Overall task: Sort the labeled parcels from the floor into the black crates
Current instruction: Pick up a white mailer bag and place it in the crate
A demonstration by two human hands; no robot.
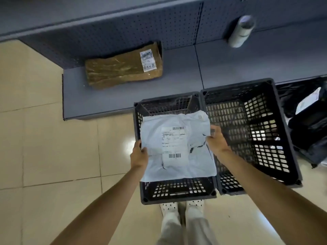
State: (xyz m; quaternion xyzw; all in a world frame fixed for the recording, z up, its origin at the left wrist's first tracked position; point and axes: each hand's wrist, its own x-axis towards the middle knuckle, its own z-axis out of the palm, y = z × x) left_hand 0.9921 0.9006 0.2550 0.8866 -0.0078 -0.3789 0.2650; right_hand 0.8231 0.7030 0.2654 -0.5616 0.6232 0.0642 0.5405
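A beige tiled floor (pixel 53 138) is met by a grey shelf base (pixel 123 96), on whose left end a brown parcel (pixel 123 68) lies; a white roll (pixel 241 30) is seen farther right. Two black crates (pixel 178 191) are set side by side on the floor. A white mailer (pixel 177 145) (label up) is held over the left crate, pinched at its edges by the left hand (pixel 139 154) and the right hand (pixel 215 140).

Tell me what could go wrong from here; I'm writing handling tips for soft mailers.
The white mailer is pinched only at its edges by the left hand and right hand, so it may sag or slip. Held over the left crate beside the right crate, it could catch on the shared rim.
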